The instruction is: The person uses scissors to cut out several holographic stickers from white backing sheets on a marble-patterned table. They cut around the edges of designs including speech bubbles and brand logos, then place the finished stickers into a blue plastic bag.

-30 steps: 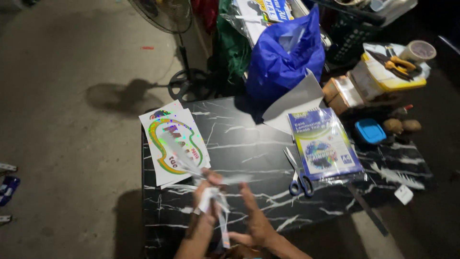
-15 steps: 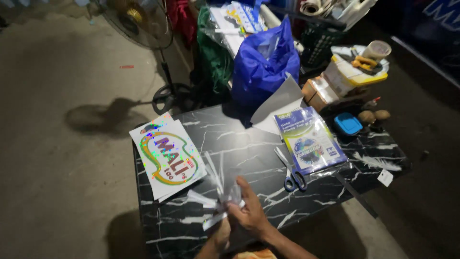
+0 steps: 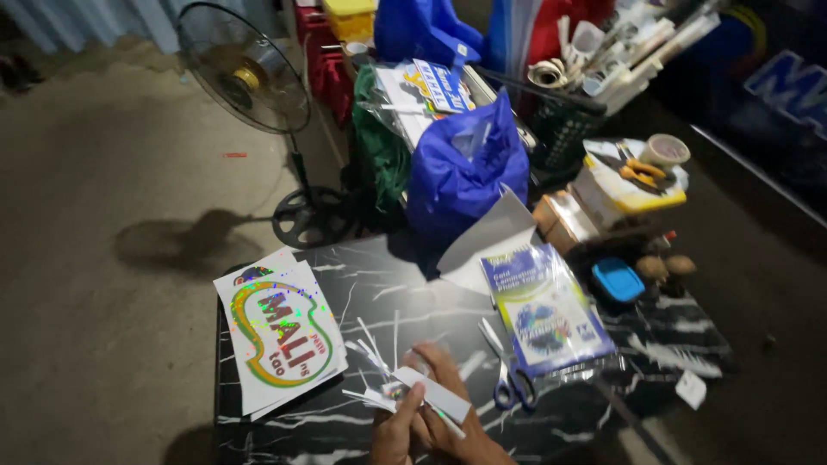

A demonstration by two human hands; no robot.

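Since before we have bunched our paper strips (image 3: 392, 379) tighter, left hand (image 3: 394, 433) and right hand (image 3: 448, 412) both clenched on them, scissors (image 3: 506, 379) just right of the strips, printed sheets (image 3: 277, 336) left.

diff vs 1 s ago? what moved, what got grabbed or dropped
The camera tilted up, so the table sits lower in view. Both hands drew together: the left hand and right hand now press the paper scraps into one bundle, where earlier they held the strips spread apart. Nothing was let go. The printed sheets, scissors, laminating pack and blue bag stayed put.
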